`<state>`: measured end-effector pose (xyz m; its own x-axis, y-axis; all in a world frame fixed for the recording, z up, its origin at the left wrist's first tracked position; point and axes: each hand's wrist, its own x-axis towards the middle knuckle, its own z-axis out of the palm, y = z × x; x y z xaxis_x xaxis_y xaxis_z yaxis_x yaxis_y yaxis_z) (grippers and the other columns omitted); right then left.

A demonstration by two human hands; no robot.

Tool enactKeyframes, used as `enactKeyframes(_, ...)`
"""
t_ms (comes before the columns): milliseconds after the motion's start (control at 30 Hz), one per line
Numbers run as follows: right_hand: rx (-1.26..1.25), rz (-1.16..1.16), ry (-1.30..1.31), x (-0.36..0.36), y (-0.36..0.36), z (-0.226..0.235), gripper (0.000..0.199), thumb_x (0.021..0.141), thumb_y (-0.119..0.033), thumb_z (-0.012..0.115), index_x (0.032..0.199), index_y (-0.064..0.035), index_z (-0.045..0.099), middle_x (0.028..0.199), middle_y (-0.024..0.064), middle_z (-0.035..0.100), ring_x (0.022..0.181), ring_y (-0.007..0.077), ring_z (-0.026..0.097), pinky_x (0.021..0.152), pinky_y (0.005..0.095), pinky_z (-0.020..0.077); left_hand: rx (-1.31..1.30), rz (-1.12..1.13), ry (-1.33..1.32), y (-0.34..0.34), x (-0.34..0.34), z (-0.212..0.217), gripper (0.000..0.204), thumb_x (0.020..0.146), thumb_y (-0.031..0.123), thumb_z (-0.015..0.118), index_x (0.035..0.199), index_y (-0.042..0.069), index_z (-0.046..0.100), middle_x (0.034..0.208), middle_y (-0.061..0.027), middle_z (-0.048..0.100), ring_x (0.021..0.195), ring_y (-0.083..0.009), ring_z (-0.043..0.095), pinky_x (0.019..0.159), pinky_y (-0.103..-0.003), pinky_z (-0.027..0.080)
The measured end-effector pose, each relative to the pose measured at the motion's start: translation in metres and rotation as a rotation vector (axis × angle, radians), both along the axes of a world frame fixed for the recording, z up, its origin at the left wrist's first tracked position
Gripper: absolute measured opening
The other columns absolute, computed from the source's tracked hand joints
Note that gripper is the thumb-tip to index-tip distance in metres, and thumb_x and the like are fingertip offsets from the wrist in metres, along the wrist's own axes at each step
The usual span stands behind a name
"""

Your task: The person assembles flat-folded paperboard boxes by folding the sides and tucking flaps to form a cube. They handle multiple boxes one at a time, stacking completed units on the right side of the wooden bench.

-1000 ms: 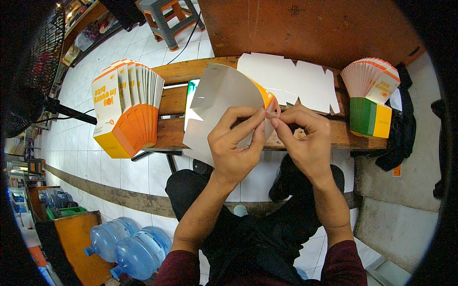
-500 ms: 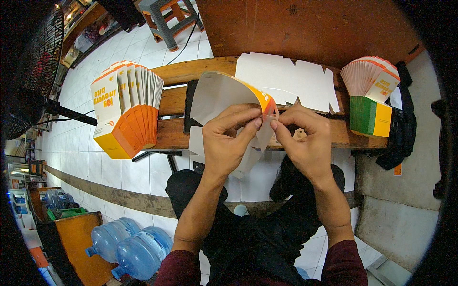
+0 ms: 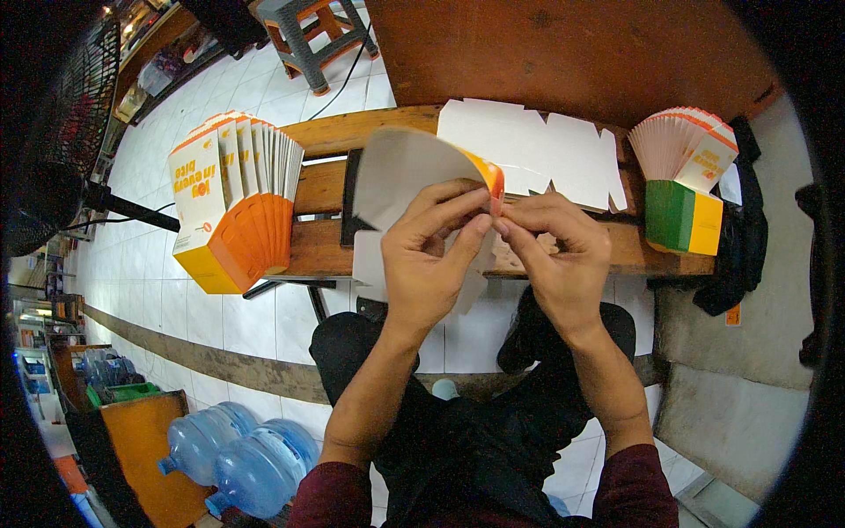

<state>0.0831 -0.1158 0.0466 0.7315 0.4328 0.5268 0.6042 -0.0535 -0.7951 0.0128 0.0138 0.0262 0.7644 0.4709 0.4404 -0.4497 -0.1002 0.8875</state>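
1. I see the counter (image 3: pixel 370 141) in front of me, beyond my knees, and the wall stands behind it.
2. On the left end of the counter stands a fanned stack of folded cartons (image 3: pixel 233 211).
3. On the right end stands a second fanned stack (image 3: pixel 687 180).
4. Between the two stacks, flat carton blanks (image 3: pixel 546 150) lie on the counter.
5. My left hand (image 3: pixel 431 264) and my right hand (image 3: pixel 554 255) are side by side above the near edge of the counter, fingers touching, with a bent carton sheet (image 3: pixel 405 172) between them.
6. Water bottles (image 3: pixel 242 453) lie on the floor at my lower left.
7. A stool (image 3: pixel 308 35) stands on the floor beyond the left end of the counter.
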Motion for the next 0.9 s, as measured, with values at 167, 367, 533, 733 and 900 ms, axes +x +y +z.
enactKeyframes(167,-0.047,0.188,-0.009,0.004,0.0,-0.005,0.02,0.081,-0.007,0.075,0.1,0.0004,0.071,0.1,0.0132,0.068,0.095,0.0218,0.066,0.08,0.0315,0.0534,-0.165,-0.003,0.023,0.0,-0.003,-0.005,0.02,0.085,-0.006,0.067,0.105,-0.001,0.066,0.113,-0.013,0.064,0.095,-0.0176,0.062,0.081,-0.029,0.05)
enactKeyframes(367,0.146,0.289,0.432,0.022,-0.018,0.006,0.047,0.09,-0.022,0.068,0.128,0.0011,0.053,0.115,0.0146,0.063,0.109,0.019,0.061,0.094,0.0324,0.0496,0.618,0.176,-0.107,-0.013,-0.003,-0.007,0.032,0.072,-0.004,0.075,0.102,0.002,0.068,0.109,-0.0146,0.067,0.1,-0.0272,0.063,0.085,-0.035,0.051)
enactKeyframes(533,0.05,0.096,0.175,0.038,-0.026,0.009,0.031,0.09,-0.005,0.059,0.12,0.0029,0.059,0.118,0.0145,0.064,0.113,0.0196,0.06,0.1,0.0318,0.0456,0.38,0.144,0.056,-0.015,-0.003,-0.015,0.037,0.078,0.015,0.073,0.112,0.002,0.065,0.113,-0.0161,0.065,0.105,-0.032,0.062,0.09,-0.041,0.049)
enactKeyframes(733,0.269,0.16,0.104,0.052,-0.029,-0.006,0.029,0.085,0.008,0.056,0.113,0.0007,0.062,0.12,0.0155,0.064,0.115,0.0218,0.06,0.104,0.0343,0.0429,-0.858,-0.433,-0.333,0.016,-0.013,-0.016,0.068,0.094,0.058,0.051,0.131,0.001,0.053,0.126,-0.015,0.061,0.119,-0.0303,0.057,0.104,-0.043,0.045)
enactKeyframes(900,-0.001,0.029,-0.205,0.056,-0.031,0.0,0.037,0.078,0.013,0.058,0.111,-0.0039,0.064,0.124,0.0156,0.062,0.121,0.0306,0.056,0.106,0.0393,0.0411,-0.792,0.037,0.058,0.012,-0.009,-0.001,0.039,0.098,0.031,0.058,0.123,0.001,0.055,0.12,-0.0106,0.062,0.112,-0.0223,0.06,0.096,-0.038,0.051)
